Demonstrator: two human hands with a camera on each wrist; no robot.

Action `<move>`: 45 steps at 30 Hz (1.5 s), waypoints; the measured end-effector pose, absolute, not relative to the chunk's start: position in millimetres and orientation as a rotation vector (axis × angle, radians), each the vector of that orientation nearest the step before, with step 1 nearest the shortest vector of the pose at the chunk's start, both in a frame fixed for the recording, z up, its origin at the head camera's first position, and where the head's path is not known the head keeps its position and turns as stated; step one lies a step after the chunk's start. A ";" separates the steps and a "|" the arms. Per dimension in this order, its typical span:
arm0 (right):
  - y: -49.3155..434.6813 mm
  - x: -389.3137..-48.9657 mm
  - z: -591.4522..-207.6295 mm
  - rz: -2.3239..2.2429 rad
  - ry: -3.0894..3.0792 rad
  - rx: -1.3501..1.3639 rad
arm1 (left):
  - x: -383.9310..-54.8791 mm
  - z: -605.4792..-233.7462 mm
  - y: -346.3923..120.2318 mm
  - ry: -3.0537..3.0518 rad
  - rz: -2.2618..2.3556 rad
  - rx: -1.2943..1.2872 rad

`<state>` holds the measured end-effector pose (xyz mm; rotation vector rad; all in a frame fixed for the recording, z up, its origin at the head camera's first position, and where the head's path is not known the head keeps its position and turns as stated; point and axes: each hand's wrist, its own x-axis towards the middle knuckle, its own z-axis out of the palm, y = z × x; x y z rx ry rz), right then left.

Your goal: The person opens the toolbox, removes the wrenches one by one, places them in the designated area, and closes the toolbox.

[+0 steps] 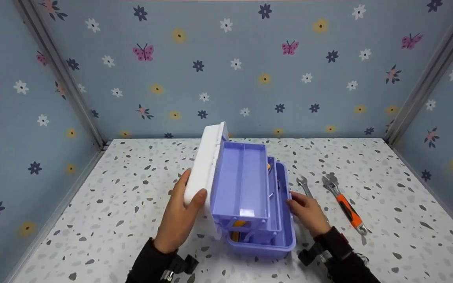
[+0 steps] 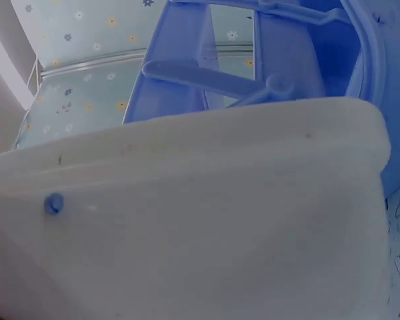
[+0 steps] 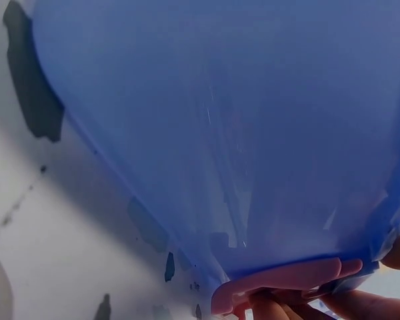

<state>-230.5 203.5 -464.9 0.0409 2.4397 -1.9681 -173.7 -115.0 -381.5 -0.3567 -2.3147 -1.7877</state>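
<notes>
A purple toolbox (image 1: 262, 252) stands on the table with its white lid (image 1: 203, 163) swung up to the left. Its purple trays (image 1: 232, 177) are fanned out in steps. My left hand (image 1: 177, 220) grips the lid along its left side, thumb on the near end. On the opposite side, my right hand (image 1: 310, 214) holds the box's right wall, fingers by a pink latch (image 3: 287, 277) in the right wrist view. The white lid (image 2: 200, 220) fills most of the left wrist view, and a purple hinge arm (image 2: 200, 79) shows above it.
To the right of the box lie a plain metal wrench (image 1: 303, 184) and an adjustable wrench (image 1: 348, 210) with an orange and black handle. Yellow items (image 1: 237, 230) show inside the box under the trays. Flower-patterned walls (image 1: 234, 78) enclose the speckled table (image 1: 112, 220).
</notes>
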 end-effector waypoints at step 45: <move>204.2 -233.1 -468.4 -1.965 2.483 0.081 | -167.1 -424.5 25.2 -2.417 -0.205 -0.709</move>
